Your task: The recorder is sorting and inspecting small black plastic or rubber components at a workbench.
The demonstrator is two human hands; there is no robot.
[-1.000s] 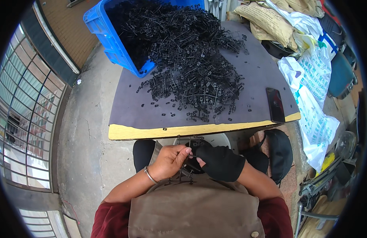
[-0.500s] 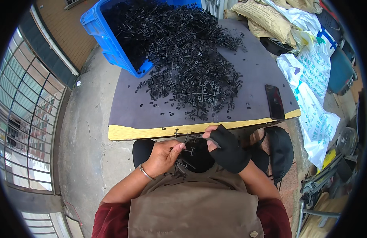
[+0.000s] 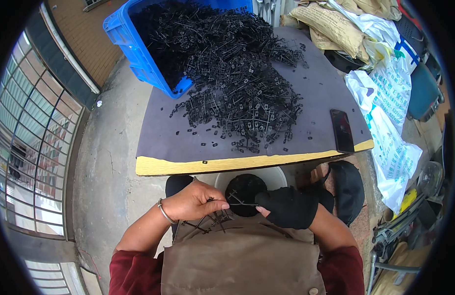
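1. Head view, the hands: see the left hand, bare, pinched by thumb and fingers on a bunch of black lattice pieces, with spiky ends sticking out below the palm.
2. See the right hand, in a black fingerless glove, pinched at the thumb on the far end of a thin black rod. Note the hands held apart, bridged by this rod; cannot tell exactly how it joins the bunch.
3. For good handling, probably best to grip the rod close to its joint, giving a short, controlled bend instead of a long flex.
4. Likely wise to brace the left thumb firmly on the bunch, against twisting or springing loose.
5. Advisable to work right over the white bucket, just beyond the fingers, with a dark mass inside; mind pieces dropping onto the brown apron instead.
6. Watch the bare fingertips on the spiky ends, perhaps sharp.
7. Beyond, on the surface, find the large black pile, spilling from the tipped blue crate, with loose bits scattered near the front edge; best to avoid knocking these off.
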